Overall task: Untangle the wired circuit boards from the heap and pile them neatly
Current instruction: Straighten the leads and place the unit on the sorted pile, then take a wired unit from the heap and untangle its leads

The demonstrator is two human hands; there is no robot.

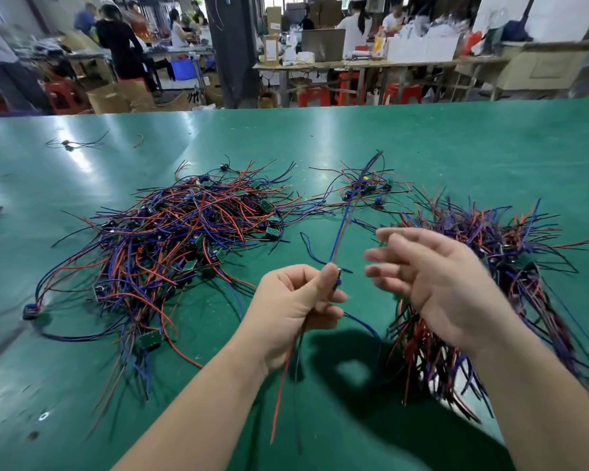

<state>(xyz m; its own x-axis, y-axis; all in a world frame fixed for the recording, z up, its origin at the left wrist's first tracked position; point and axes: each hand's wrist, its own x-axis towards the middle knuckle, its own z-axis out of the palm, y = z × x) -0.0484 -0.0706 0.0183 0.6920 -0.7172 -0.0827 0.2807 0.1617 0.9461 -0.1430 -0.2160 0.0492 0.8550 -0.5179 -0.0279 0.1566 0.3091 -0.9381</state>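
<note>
Nearest the camera, the left hand (296,307) is curled around one wired circuit board (337,279), pinching it between thumb and fingers; its thin, flexible red wire (281,385) and a black one dangle below the fist, while its blue wire (340,229) rises stiffly upward. Just beside it the right hand (436,283), motion-blurred, has its fingers spread and relaxed, gripping nothing. Under that hand, on the right, lies the sorted pile (510,266), its red, blue and black leads roughly aligned. Left of the hands sprawls the tangled heap (170,239), looping insulated wires studded with small green rectangular boards. Farther back sits a small loose cluster (368,188) of the same parts. All rest on a smooth, glossy green table mat (456,147) that reflects overhead light. Beyond it the workshop holds wooden benches (371,66), red plastic stools (315,96), standing workers, and open cardboard boxes (116,96) whose contents cannot be made out.
</note>
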